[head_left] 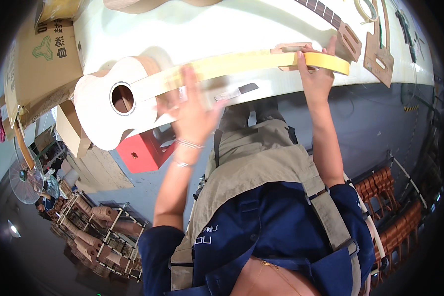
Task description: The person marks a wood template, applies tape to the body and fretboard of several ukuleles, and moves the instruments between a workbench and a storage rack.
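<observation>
Head view shows white bench, grey floor, racks, right grip clasping yellow tape, left grip splayed.

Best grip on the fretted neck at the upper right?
I'd pinch the fretted neck from above, fingers on both long edges: it lies fretboard-up and looks slimmer than its slotted headstock, which the right hand is near. The other end is out of frame.

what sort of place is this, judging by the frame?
Probably a stringed-instrument workshop: an unfinished guitar-shaped body, a separate fretted neck, and many similar wooden parts stored nearby.
</observation>
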The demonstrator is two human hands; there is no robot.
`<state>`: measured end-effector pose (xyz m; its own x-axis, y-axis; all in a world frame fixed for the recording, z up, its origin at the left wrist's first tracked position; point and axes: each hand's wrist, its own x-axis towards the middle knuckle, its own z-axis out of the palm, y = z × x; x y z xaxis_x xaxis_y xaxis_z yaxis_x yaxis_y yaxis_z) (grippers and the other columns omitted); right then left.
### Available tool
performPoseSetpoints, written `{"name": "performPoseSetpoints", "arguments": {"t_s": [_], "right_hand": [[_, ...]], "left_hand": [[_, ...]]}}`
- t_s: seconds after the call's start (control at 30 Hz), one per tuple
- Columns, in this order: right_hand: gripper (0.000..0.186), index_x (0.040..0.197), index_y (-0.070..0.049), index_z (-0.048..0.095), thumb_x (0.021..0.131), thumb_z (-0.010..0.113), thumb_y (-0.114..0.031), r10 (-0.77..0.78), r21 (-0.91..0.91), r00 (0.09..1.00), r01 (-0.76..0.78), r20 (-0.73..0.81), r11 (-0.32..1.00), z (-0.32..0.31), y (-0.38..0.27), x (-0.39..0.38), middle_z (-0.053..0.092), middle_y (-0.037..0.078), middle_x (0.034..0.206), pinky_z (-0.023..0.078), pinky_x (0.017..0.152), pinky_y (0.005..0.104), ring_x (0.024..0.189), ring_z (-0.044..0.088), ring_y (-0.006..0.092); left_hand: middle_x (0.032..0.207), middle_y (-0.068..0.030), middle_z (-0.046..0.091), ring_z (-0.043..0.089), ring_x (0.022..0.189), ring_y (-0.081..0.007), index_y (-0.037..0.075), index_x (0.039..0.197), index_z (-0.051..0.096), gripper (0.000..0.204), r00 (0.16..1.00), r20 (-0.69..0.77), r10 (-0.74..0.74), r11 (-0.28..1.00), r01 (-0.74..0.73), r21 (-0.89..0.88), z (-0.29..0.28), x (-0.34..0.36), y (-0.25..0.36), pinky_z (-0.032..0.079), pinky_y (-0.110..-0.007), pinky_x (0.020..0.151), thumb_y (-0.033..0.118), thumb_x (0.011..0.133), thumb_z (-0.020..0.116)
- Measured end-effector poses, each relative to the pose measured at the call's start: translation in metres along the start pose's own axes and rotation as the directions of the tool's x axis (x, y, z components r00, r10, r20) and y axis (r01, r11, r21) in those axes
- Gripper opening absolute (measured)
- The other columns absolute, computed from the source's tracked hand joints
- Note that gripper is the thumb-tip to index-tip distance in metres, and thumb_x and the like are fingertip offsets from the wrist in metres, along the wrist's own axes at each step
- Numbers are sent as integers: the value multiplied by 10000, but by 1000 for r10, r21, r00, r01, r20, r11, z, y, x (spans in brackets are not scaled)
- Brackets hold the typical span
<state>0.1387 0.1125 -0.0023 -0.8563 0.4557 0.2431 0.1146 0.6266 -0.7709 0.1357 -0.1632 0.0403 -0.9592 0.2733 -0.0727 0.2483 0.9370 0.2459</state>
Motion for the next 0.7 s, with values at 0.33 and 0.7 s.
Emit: {"name": "performPoseSetpoints", "arguments": {"t_s": [0.33,0.7], "right_hand": [[590,1386,30,300,888,555,-158,-47,-12,996,46,-71,999,16,5,-7,633,46,905,231,1070,474,947,577,225],[513,1360,-25,383,904,531,-208,-127,-61,991,124,-49,990,15,11,-6,608,-11,871,233,1070,489,833,581,196]], "left_hand": [[1064,-130,511,467,1035,-320,21,1007,539,277,997,-30,71,995,-72,-70,48,-2,57,365,-434,880,100,752,615],[735,-32,633,568,634,-50,-14,1198,517,398,970,205,-129,396,240,-886,12,49,97,497,-188,568,63,838,667]]}}
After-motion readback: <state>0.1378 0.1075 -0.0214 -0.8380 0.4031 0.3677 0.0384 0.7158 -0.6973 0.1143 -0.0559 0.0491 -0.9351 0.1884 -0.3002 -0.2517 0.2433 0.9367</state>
